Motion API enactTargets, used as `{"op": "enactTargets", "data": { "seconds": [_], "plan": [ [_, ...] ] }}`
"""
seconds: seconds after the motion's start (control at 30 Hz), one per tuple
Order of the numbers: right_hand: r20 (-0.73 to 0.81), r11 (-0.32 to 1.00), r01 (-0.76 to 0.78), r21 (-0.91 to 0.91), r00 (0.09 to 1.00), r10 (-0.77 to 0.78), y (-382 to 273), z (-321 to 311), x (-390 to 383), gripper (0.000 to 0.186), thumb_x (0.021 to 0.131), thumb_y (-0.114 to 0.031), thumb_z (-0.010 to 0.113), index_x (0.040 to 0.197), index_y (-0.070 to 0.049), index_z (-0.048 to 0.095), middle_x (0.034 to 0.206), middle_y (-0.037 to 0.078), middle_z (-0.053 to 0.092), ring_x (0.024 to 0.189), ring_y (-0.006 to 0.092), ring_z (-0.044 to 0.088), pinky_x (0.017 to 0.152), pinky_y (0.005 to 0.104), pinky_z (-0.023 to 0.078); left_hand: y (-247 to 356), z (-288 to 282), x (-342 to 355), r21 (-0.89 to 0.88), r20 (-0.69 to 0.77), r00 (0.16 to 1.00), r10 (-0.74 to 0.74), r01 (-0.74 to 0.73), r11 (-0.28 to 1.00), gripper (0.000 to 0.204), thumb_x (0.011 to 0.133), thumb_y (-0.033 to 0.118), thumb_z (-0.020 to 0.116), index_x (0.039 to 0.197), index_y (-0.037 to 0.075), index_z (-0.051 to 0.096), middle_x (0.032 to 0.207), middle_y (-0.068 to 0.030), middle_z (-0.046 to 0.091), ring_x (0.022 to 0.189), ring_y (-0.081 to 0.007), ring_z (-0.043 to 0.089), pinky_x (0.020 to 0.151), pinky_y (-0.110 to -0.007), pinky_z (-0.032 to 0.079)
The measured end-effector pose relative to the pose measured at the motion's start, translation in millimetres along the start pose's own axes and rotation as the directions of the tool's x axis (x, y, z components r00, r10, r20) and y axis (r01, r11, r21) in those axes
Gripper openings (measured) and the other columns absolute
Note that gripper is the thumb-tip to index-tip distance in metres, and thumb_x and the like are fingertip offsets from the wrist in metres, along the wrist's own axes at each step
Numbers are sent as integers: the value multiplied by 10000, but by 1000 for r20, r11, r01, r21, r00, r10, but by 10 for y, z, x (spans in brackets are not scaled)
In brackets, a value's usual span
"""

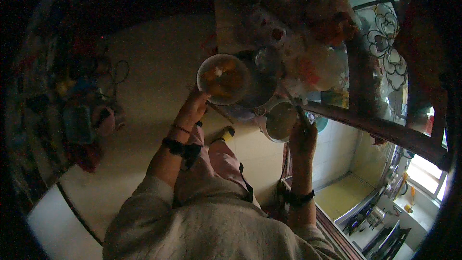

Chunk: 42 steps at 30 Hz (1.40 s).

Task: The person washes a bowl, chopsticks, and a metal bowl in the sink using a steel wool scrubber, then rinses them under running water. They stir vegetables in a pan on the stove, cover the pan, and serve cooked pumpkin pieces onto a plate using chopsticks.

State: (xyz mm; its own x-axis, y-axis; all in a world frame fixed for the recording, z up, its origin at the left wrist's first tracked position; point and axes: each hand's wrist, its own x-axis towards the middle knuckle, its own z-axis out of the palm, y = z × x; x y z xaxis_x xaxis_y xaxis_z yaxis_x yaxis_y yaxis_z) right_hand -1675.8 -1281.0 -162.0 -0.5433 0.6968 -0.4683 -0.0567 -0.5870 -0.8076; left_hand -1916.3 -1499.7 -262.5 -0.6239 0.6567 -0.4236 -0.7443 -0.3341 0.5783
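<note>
My left hand [195, 107] grips the near left rim of a round white bowl [201, 86]. Orange-brown pieces of food [221, 79] lie in it, with a small bright spot on top. To the right, my right hand [303, 137] is closed around a long, thin-handled utensil [299, 110] that points up and to the left; its far end is too dark to make out. Between the hands, partly behind the bowl, is a large dark pot [260, 84]. A pale round container [274, 137] sits just left of my right hand.
A dim, cluttered table [226, 33] with bags and containers is ahead. On the right, a dark frame with glass panes [387, 48] borders a doorway to a bright room with a counter of kitchenware [375, 216]. Piled items [91, 115] stand at the left.
</note>
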Motion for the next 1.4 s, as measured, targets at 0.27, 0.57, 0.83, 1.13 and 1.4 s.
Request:
{"op": "enactTargets", "data": {
  "seconds": [0.27, 0.57, 0.83, 1.13, 1.4],
  "plan": [
    [-187, 958, 124, -257, 967, -175, 1194, -343, 795, 420, 914, -79, 651, 1305, -5, 515, 1279, 123, 575, 1141, 229, 562, 961, 358, 482, 5, -348, 99, 40, 12, 997, -76, 76, 996, 470, 833, 121, 673, 1269, 89, 500, 1243, -32, 548, 1050, -180, 496, 845, -347, 396],
    [26, 961, -54, 270, 998, 48, 1891, -479, 857, 396, 987, -213, 542, 1335, -36, 481, 1314, 141, 531, 1141, 264, 546, 976, 397, 456, -42, -539, 170, -39, -76, 989, -127, 125, 991, 442, 798, 71, 694, 1217, 75, 555, 1220, -81, 602, 1087, -257, 576, 856, -385, 527],
    [227, -45, -226, 973, 906, 356, 1752, -749, 789, 286, 978, -189, 501, 1213, -35, 552, 1183, 96, 591, 1089, 243, 557, 969, 346, 439, -108, -635, 211, -123, -99, 976, -192, 179, 976, 616, 792, 64, 672, 1367, 106, 454, 1330, -45, 520, 1252, -240, 465, 1057, -397, 401],
    [-13, 924, -114, 366, 992, 127, 566, -415, 305, 441, 931, -163, 580, 1330, -14, 467, 1341, 132, 528, 1175, 241, 535, 1057, 334, 395, -83, -612, 177, 32, -194, 966, -169, 178, 983, 555, 811, 63, 665, 1333, 109, 483, 1285, -44, 546, 1202, -234, 506, 1001, -385, 435],
    [42, 620, 195, -760, 967, -252, -184, -395, -27, 381, 1002, -279, 502, 1168, 52, 595, 1127, 147, 651, 1031, 232, 621, 953, 323, 508, -134, -379, 284, 63, 13, 989, -144, 143, 988, 480, 857, 133, 662, 1315, 116, 519, 1224, -12, 598, 1076, -185, 555, 902, -337, 458]
  ]
}}
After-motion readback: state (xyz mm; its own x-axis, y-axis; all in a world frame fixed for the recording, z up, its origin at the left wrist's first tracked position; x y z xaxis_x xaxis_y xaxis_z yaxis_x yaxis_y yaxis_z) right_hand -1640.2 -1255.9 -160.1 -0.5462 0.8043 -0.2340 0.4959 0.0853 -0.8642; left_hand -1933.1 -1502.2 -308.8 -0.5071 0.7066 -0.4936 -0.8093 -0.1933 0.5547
